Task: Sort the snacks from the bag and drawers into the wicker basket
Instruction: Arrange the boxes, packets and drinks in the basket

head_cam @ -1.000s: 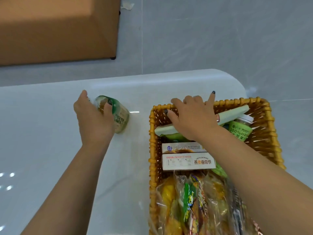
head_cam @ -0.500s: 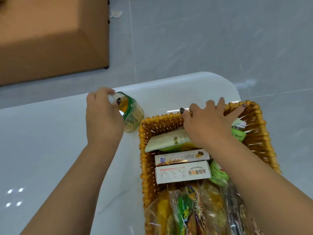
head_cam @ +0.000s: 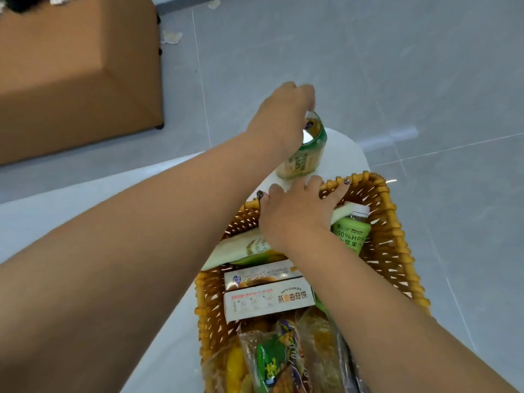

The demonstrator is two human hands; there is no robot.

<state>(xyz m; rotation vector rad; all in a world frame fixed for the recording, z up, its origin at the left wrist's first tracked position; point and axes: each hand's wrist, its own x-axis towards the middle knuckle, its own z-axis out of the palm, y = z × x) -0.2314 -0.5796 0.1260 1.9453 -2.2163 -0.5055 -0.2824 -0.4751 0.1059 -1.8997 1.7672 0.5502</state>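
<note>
My left hand (head_cam: 280, 117) grips a small green-labelled bottle (head_cam: 304, 153) from above, holding it over the far end of the white table just beyond the wicker basket (head_cam: 397, 251). My right hand (head_cam: 300, 211) grips the basket's far rim, fingers curled over the weave. Inside the basket lie a pale long packet (head_cam: 241, 248), a green juice bottle (head_cam: 351, 234), two white cookie boxes (head_cam: 269, 300) and several clear snack bags (head_cam: 283, 358) at the near end.
The white table (head_cam: 56, 222) ends in a rounded corner close behind the basket. Grey tiled floor (head_cam: 368, 66) lies beyond. A brown cardboard box (head_cam: 73, 69) stands on the floor at the upper left.
My left hand has carried the small bottle to the right, from the table left of the basket to just beyond its far rim. My right hand stays on the rim.
</note>
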